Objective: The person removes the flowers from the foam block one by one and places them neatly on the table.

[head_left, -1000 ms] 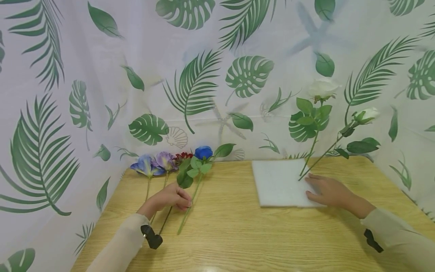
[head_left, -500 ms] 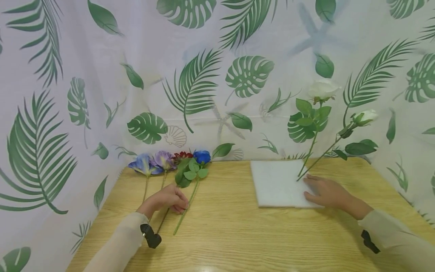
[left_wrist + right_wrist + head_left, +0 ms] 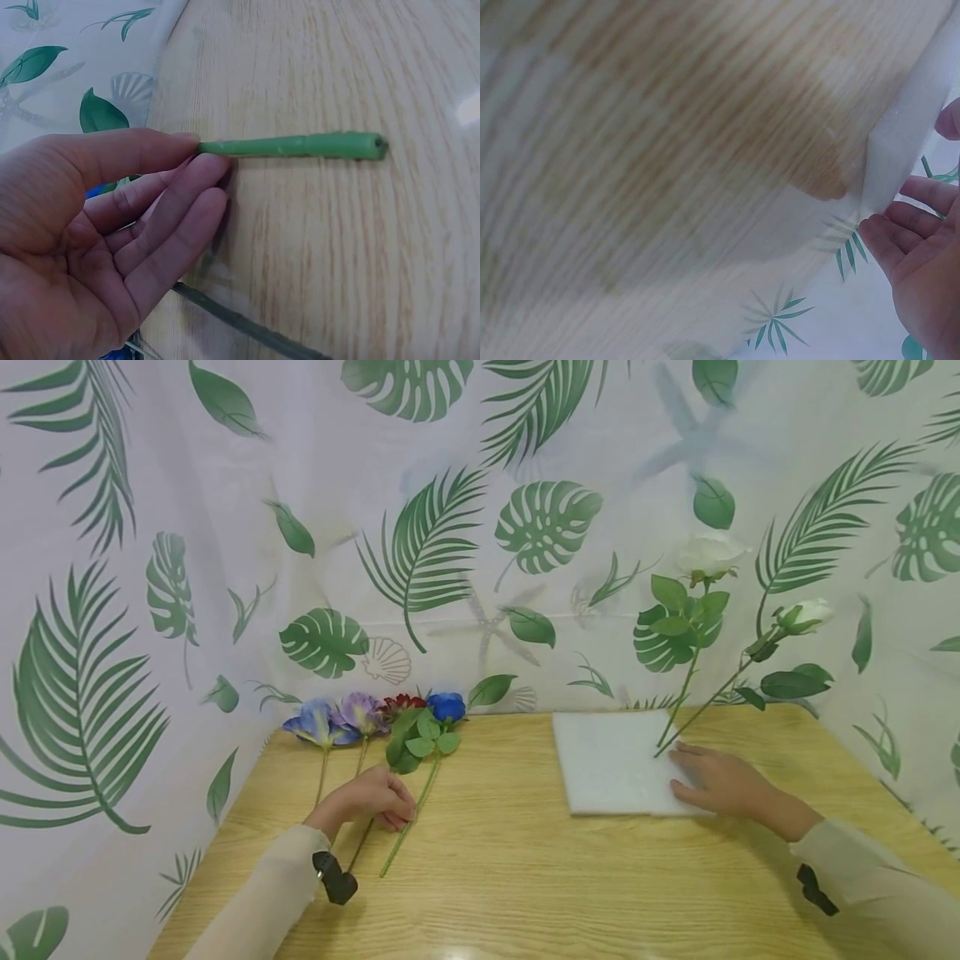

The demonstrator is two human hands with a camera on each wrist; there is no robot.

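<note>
With thumb and fingertips my left hand pinches the green stem of a blue rose, low on the stem. Its bloom lies toward the table's back edge, with green leaves below it. My right hand rests on the right edge of a white foam block, fingers fairly straight, thumb and forefinger on top. From the block's right part rise a full white rose and a smaller white rose, both leaning right. In the right wrist view fingertips touch the foam's edge.
Left of the blue rose lie a dark red flower, a purple flower and a blue-violet flower, their stems partly behind my left hand. A leaf-printed curtain bounds the wooden table at back and sides.
The blue rose's lower stem end has shifted slightly left, with my left hand still pinching it. My right hand stays on the foam block. The view itself has drifted a little.
</note>
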